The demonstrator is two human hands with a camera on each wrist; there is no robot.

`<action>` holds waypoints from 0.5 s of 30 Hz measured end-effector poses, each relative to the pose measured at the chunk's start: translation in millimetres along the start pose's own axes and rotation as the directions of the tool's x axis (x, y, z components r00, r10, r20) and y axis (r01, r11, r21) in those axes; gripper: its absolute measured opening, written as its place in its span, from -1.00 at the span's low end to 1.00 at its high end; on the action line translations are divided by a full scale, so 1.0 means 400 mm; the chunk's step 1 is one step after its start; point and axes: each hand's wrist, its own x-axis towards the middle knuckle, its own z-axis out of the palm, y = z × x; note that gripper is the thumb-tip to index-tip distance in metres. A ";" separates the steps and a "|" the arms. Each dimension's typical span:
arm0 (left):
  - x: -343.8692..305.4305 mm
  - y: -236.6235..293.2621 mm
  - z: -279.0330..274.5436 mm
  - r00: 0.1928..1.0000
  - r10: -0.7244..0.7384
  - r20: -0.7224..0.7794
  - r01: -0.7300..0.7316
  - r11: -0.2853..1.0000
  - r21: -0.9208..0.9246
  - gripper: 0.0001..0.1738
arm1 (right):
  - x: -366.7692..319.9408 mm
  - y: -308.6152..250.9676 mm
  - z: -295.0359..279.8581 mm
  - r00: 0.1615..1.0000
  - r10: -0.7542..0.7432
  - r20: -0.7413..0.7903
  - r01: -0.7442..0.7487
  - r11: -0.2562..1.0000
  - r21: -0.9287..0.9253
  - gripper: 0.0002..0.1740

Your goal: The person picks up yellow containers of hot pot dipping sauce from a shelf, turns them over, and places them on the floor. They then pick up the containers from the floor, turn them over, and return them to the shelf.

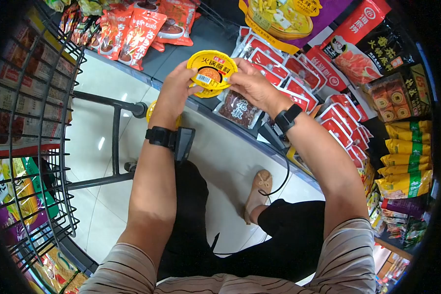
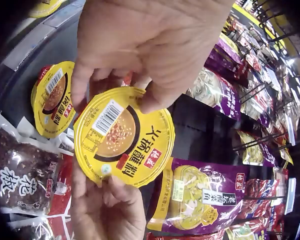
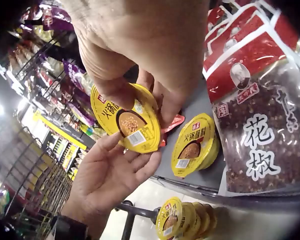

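Note:
Both hands hold a round yellow tub of hot pot dipping sauce (image 1: 212, 67), its printed lid facing up. My left hand (image 1: 171, 93) grips the left rim, thumb on the lid. From the other side my right hand (image 1: 257, 85) pinches the right rim, its thumb also on the lid. A second yellow tub (image 3: 196, 145) stands on the shelf just beyond, partly hidden beneath the held one in the head view. Beside it lies a clear bag of dark Sichuan peppercorns (image 3: 257, 135). Lower down, several more yellow tubs (image 3: 171, 219) stand in a row.
A black wire shopping cart (image 1: 39, 112) with packets inside is at the left. Red seasoning pouches (image 1: 141, 36) lie on the far shelf. Red-and-white packets (image 1: 299, 73) and yellow bags (image 1: 404, 157) fill the right side. A foot (image 1: 259, 188) stands on the tiled floor below.

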 end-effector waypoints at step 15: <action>0.004 -0.010 -0.011 0.984 0.171 0.045 -0.160 0.971 -0.176 -0.50 | 0.001 -0.013 0.069 0.841 -0.501 0.204 0.503 0.584 -0.637 -0.40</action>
